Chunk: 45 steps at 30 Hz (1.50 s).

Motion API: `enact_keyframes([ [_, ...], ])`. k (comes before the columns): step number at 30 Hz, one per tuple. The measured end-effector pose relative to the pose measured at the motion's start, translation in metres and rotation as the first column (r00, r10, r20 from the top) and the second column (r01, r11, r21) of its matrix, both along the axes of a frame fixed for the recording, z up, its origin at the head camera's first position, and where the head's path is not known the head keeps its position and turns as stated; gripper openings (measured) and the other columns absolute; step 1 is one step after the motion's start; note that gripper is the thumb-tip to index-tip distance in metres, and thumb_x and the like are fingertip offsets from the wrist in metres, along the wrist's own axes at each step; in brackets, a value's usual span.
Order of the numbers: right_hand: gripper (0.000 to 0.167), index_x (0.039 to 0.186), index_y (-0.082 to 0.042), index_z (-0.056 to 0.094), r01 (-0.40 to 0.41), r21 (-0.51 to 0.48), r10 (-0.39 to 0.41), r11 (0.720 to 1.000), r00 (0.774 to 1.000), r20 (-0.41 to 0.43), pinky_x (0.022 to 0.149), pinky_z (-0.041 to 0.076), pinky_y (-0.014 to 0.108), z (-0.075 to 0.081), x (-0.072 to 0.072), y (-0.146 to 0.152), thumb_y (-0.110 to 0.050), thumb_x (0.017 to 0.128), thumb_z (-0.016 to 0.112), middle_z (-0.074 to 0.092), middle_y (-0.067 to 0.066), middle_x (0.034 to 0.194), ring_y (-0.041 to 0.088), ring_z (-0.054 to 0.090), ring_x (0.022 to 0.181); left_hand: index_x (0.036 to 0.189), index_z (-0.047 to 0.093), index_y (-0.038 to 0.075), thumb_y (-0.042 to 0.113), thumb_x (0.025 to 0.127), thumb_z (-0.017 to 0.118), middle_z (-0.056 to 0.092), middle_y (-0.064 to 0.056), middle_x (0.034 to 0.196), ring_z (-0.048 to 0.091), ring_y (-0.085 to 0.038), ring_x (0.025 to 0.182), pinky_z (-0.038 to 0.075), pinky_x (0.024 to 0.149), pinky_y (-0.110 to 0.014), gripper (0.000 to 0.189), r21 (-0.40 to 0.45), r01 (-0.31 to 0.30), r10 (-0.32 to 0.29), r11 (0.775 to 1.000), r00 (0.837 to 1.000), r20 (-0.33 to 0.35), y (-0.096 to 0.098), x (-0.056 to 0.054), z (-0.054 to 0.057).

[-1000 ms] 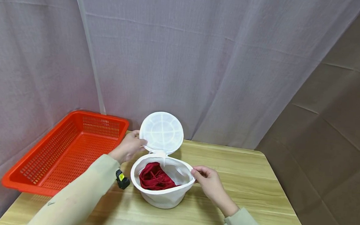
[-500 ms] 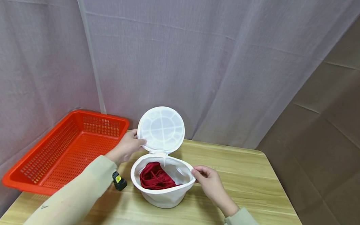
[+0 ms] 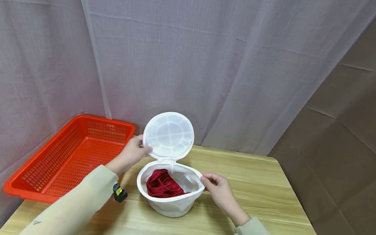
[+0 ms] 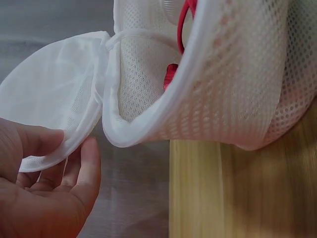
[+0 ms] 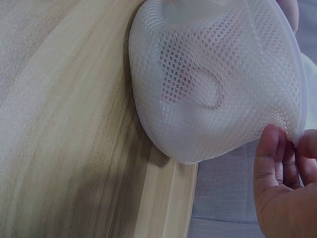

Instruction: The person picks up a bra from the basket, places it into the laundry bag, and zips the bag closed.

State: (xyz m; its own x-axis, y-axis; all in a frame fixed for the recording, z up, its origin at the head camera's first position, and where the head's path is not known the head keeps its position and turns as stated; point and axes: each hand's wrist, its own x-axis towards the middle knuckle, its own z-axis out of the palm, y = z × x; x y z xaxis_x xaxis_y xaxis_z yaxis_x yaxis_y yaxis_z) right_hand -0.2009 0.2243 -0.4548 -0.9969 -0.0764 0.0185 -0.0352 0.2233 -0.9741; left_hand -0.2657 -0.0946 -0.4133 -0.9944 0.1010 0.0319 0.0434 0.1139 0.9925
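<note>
White mesh laundry bag (image 3: 175,209), standing on the wooden table (image 3: 234,214), well in from the back-right corner, and its mouth is wide open! Up comes the eye to the round lid (image 3: 169,134), raised toward the back edge and joined to the rim at the rear. Left hand (image 3: 130,155) pinches the lid's border, thumb on one face, fingers behind. Across from it, the right hand (image 3: 220,191) is clamped on the rim, thumb and fingertips together where the mouth draws to a point. Inside, dark red cloth (image 3: 162,185) lies bunched, mostly to the left. So the step looks to be holding the bag open; the next move, I'd judge, calls for a steady rim and a well-controlled lid, cloth clear of the edge. And underneath, pale streaky wood grain! Perforated red plastic basket (image 3: 85,158) takes the table's left edge, its near corner seeming to jut past. Behind the back edge hangs a greyish-lilac curtain (image 3: 178,60); beyond the right edge, a creased brown sheet (image 3: 342,157).
</note>
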Motion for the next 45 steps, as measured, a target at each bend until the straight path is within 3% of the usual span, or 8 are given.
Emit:
enact_keyframes([
  [8,0.012,0.101,-0.001,0.071,0.001,-0.001,-0.001,1.0,1.0,-0.01,0.07,0.056,0.032,-0.002,-0.001,0.0,-0.008,0.092,0.065,0.067,0.012,0.091,0.022,0.063,0.081,0.122,0.059,0.0,-0.001,0.088,0.064,0.064,-0.016,0.107,0.063,-0.026,0.088,0.053,0.073,-0.032,0.035,-0.198,-0.019,-0.013,0.98,0.987,-0.157,-0.002,0.009,0.004],
  [16,0.012,0.1,-0.001,0.071,0.004,-0.004,-0.004,1.0,1.0,-0.001,0.07,0.056,0.032,-0.001,0.0,-0.001,-0.007,0.092,0.065,0.067,0.011,0.092,0.021,0.063,0.081,0.111,0.064,0.001,0.001,0.086,0.067,0.066,-0.01,0.092,0.06,-0.022,0.078,0.049,0.066,-0.029,0.025,-0.304,-0.046,-0.037,0.951,0.964,-0.262,-0.005,0.012,0.003],
  [24,0.012,0.101,-0.001,0.071,0.009,-0.016,-0.009,1.0,1.0,0.003,0.072,0.056,0.031,-0.001,0.0,-0.001,-0.007,0.092,0.065,0.067,0.011,0.093,0.022,0.063,0.083,0.108,0.065,-0.001,0.0,0.086,0.066,0.067,-0.009,0.092,0.064,-0.022,0.084,0.054,0.073,-0.035,0.022,-0.366,-0.034,-0.099,0.93,0.936,-0.338,-0.002,0.016,0.003],
  [31,0.014,0.102,0.0,0.071,0.015,-0.009,-0.015,1.0,1.0,-0.001,0.072,0.056,0.03,-0.002,-0.001,0.0,-0.008,0.092,0.066,0.067,0.012,0.094,0.022,0.063,0.084,0.106,0.065,-0.001,-0.002,0.084,0.066,0.067,-0.008,0.092,0.063,-0.02,0.083,0.055,0.074,-0.036,0.022,-0.382,-0.042,-0.113,0.923,0.921,-0.373,-0.001,0.017,0.002],
  [38,0.015,0.102,0.002,0.07,0.032,-0.017,-0.033,0.999,0.999,-0.011,0.072,0.056,0.032,-0.001,0.0,0.0,-0.008,0.091,0.066,0.067,0.013,0.095,0.021,0.064,0.082,0.109,0.065,0.0,-0.004,0.085,0.065,0.068,-0.009,0.097,0.064,-0.021,0.086,0.055,0.077,-0.035,0.025,-0.381,0.029,-0.177,0.924,0.916,-0.36,0.001,0.018,0.005],
  [45,0.014,0.102,0.002,0.07,0.046,-0.017,-0.046,0.999,0.999,0.006,0.072,0.056,0.032,0.001,0.0,0.0,-0.007,0.092,0.065,0.067,0.013,0.096,0.022,0.063,0.083,0.094,0.066,0.005,-0.005,0.083,0.065,0.066,-0.004,0.09,0.062,-0.017,0.084,0.054,0.076,-0.032,0.016,-0.391,0.085,-0.234,0.917,0.907,-0.351,0.001,0.019,0.005],
])
